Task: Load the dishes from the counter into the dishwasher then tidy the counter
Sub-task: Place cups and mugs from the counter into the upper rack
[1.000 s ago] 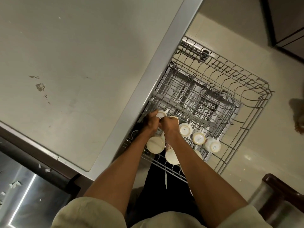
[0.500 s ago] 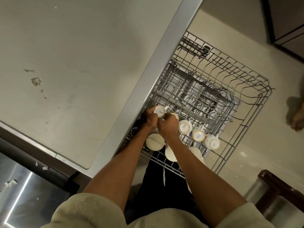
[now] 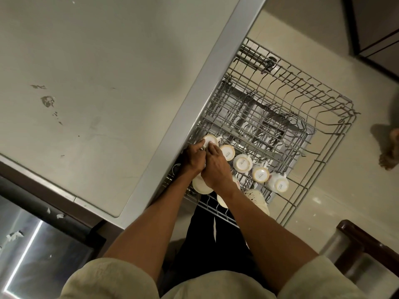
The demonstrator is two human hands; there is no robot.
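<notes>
Both hands met over the near-left corner of the pulled-out rack [image 3: 336, 134], at the bench [image 3: 97, 72] edge. The left hand [image 3: 193, 157] and the right hand [image 3: 212, 167] held one small white cup [image 3: 210, 140] between them, upside down, its pale ringed base up and its handle pointing toward the rack's middle. The left thumb lay on the base rim; the right fingers [image 3: 212, 148] curled over the cup's near side. How firmly each hand gripped was hard to tell, as the hands covered most of the cup.

Beside it ran a diagonal row of four more cups [image 3: 243, 163], all inverted, cream-white with a printed mark on each base, standing between the wire tines. Two larger pale pieces, probably bowls [image 3: 199, 186], sat partly hidden under the wrists, and a patterned one [image 3: 255, 196] showed just right of the right forearm.

The bench top was grey with a few dried smears [image 3: 47, 101] on it. A steel sink [image 3: 32, 244] lay at lower left.
</notes>
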